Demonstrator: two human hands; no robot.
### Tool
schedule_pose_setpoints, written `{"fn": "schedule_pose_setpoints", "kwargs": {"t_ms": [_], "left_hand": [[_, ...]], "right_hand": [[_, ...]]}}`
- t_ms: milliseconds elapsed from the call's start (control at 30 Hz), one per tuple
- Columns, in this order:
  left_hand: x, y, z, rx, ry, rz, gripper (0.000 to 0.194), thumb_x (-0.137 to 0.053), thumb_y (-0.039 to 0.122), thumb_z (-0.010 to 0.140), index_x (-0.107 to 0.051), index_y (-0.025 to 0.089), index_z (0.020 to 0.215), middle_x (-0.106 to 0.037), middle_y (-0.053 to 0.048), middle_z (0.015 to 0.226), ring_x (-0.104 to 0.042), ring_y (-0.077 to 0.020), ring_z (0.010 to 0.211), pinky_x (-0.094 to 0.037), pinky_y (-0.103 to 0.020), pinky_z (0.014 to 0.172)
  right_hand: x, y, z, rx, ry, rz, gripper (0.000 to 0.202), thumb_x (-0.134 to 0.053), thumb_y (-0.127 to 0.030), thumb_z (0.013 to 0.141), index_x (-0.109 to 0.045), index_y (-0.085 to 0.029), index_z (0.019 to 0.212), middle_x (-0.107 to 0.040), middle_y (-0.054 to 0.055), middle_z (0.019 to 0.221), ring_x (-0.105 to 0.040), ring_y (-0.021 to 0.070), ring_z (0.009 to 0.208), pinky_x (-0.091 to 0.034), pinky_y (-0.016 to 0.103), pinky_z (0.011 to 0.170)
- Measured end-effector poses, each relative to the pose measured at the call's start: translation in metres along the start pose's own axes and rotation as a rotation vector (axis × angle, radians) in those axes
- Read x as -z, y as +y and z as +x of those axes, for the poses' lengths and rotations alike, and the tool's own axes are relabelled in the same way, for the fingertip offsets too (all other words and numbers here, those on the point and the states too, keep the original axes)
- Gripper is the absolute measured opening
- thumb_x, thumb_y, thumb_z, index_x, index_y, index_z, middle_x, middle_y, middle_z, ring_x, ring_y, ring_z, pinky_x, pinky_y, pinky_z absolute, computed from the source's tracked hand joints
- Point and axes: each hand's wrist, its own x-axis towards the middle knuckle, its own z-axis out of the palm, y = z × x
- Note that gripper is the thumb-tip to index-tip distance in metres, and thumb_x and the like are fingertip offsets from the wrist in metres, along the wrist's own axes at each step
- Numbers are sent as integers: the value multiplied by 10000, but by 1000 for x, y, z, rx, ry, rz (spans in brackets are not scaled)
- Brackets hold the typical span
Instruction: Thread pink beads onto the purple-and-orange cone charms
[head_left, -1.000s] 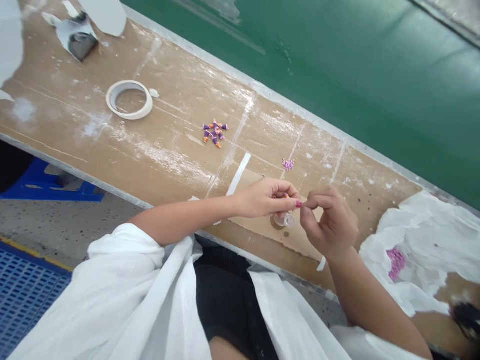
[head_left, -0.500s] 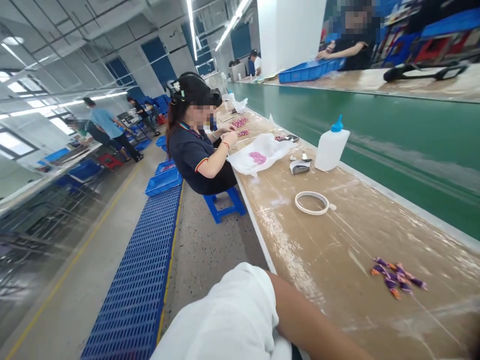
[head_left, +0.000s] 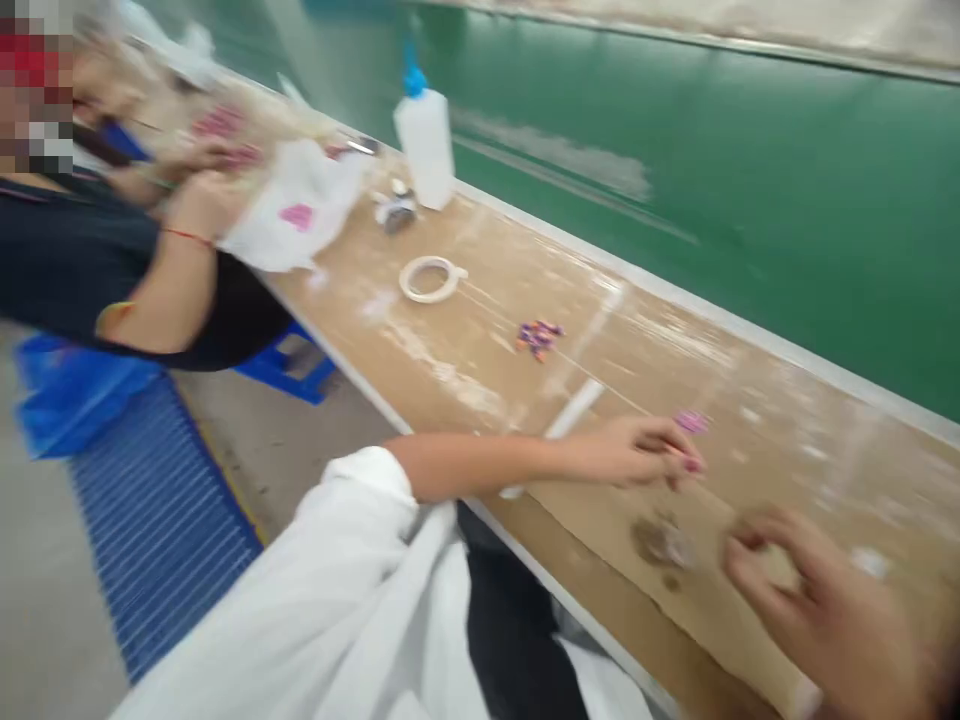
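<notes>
My left hand [head_left: 637, 452] is closed in a pinch over the table [head_left: 487, 345], with a small pink piece [head_left: 691, 464] at its fingertips. To its right, my right hand [head_left: 810, 585] is blurred, its thumb and forefinger curved toward each other; whether they hold anything is too smeared to tell. Just beyond my left hand lies a small pink bundle [head_left: 691, 421]. Between and below the hands is a blurred greyish-brown clump [head_left: 664, 540] on a brown sheet [head_left: 720, 610]. Farther up the table sits a pile of purple and orange pieces [head_left: 538, 339].
A tape roll [head_left: 409, 283], a white bottle [head_left: 427, 150] with a blue tip and a white sheet [head_left: 330, 190] with pink pieces lie farther along. Another person's arm [head_left: 169, 290] is at the left. A green surface [head_left: 675, 170] runs behind the table.
The view has swung right and down toward the near table. Both my hands now show, where only my left arm was plainly visible before. The tape, bottle and purple pile appear farther left.
</notes>
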Motion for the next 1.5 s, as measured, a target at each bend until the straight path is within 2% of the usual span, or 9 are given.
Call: {"fn": "schedule_pose_setpoints", "kwargs": {"t_ms": [67,167,367,600,667,833,933,1167,1500], "left_hand": [[-2,-18,20,-12,-151,-191,225,-716,357,830,-604,165,862,-600,27,704,-442,-28,494,-336,-174,455],[0,-33,37,0,-175,-411,315,-795,336,737,-551,146,800,-564,56,625,-324,-1,418,-218,-169,409],[-3,-25,35,139,-124,-456,210,-702,187,833,-511,137,762,-537,51,594,-288,12,409,-167,-161,409],[-6,-27,35,179,-163,-431,257,-649,257,895,-440,167,776,-448,84,575,-298,1,426,-190,-134,409],[-8,-28,34,194,-209,-432,289,-690,277,865,-435,170,781,-458,83,582,-307,-1,432,-196,-129,409],[-15,-31,27,245,-295,-543,308,-719,293,835,-452,156,764,-481,68,623,-307,7,449,-191,-120,406],[-19,-33,22,286,-348,-614,321,-738,296,811,-462,146,747,-499,55,650,-304,12,456,-177,-115,400],[-21,-33,18,312,-423,-678,365,-786,318,762,-463,149,741,-505,52,656,-293,12,455,-160,-113,388],[-22,-38,18,227,-457,-693,474,-839,429,684,-460,154,761,-532,55,647,-322,10,459,-182,-112,386]], "right_hand": [[20,0,-24,-117,-70,-90,130,-554,-212,979,-525,-260,862,-533,10,706,-531,197,557,-432,330,458],[22,3,-39,-181,-159,-83,132,-530,-112,939,-488,-225,885,-517,-1,761,-527,169,629,-448,302,563],[15,1,-40,-174,-249,-106,154,-517,-57,917,-472,-202,892,-472,5,786,-474,155,668,-407,277,601],[19,-5,-41,-155,-305,-192,151,-490,-70,951,-467,-205,887,-479,17,775,-460,171,676,-406,301,616],[19,-8,-39,-167,-242,-167,151,-513,-64,940,-484,-205,894,-494,20,784,-481,170,686,-412,302,613],[9,-14,-31,-161,166,-76,222,-580,7,844,-515,-204,869,-502,1,747,-487,152,625,-387,288,547],[-1,-17,-27,-138,295,-104,223,-594,6,819,-519,-202,850,-496,-2,727,-477,150,604,-367,290,528],[-8,-20,-24,-112,300,-150,210,-599,13,825,-529,-183,856,-517,7,733,-503,148,617,-378,290,531],[-9,-24,-21,-111,282,-215,213,-585,15,850,-533,-191,868,-515,9,735,-502,150,611,-399,288,521]]}}
